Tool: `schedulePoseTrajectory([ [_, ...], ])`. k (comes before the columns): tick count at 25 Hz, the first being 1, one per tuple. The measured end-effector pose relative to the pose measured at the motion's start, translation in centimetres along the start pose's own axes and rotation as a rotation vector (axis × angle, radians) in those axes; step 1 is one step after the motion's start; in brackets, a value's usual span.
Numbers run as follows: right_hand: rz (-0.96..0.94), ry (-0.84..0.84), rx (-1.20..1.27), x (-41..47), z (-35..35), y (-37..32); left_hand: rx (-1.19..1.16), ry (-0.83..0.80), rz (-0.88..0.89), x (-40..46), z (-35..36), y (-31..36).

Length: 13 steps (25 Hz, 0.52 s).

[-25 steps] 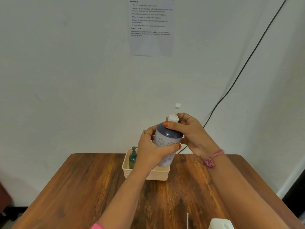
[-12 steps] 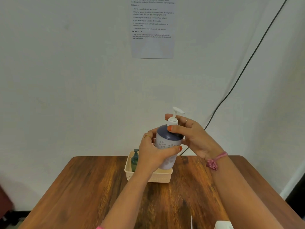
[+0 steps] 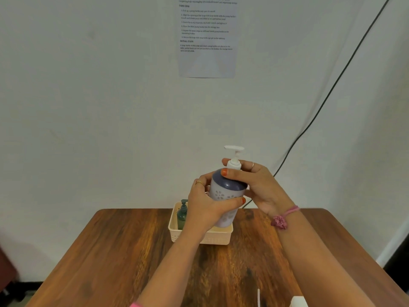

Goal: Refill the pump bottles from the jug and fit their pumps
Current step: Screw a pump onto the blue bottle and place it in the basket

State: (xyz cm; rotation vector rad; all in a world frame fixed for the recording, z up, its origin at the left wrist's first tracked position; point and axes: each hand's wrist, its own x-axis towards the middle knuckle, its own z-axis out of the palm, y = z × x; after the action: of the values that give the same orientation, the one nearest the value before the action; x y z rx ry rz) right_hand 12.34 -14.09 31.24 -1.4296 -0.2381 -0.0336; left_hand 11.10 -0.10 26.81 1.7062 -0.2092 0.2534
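I hold a white pump bottle (image 3: 225, 196) with a purple-grey shoulder and flower print in the air above the table's far half. My left hand (image 3: 204, 207) wraps around its body. My right hand (image 3: 256, 185) grips the collar of the white pump (image 3: 234, 156) at the bottle's neck, thumb in front and fingers behind. The pump head points sideways above my fingers. A dark green pump bottle (image 3: 182, 214) stands in the cream basket (image 3: 212, 239) behind my left hand. The white jug (image 3: 297, 302) shows only its top at the bottom edge.
The wooden table (image 3: 115, 258) stretches toward me, with its far edge against a white wall. A thin white tube (image 3: 258, 296) lies near the jug at the front. A black cable (image 3: 332, 89) runs down the wall on the right. A printed sheet (image 3: 207, 36) hangs above.
The pump head has turned around on the bottle's neck, from edge-on to broadside. My right fingers have shifted on the collar. The bottle stays at about the same place in my left hand.
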Motion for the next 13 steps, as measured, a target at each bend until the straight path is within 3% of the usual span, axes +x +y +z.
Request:
schedulePoseTrajectory([
  [4,0.008,0.083,0.011,0.4,1.0,0.7,0.037,-0.013,0.017,0.0,0.2,-0.5],
  [8,0.011,-0.093,-0.088,-0.1,-0.4,-0.1,0.034,-0.018,-0.005,0.4,0.1,-0.9],
  [13,-0.073,0.093,-0.027,0.1,1.6,1.1,-0.014,0.023,-0.031,0.7,0.2,-1.7],
])
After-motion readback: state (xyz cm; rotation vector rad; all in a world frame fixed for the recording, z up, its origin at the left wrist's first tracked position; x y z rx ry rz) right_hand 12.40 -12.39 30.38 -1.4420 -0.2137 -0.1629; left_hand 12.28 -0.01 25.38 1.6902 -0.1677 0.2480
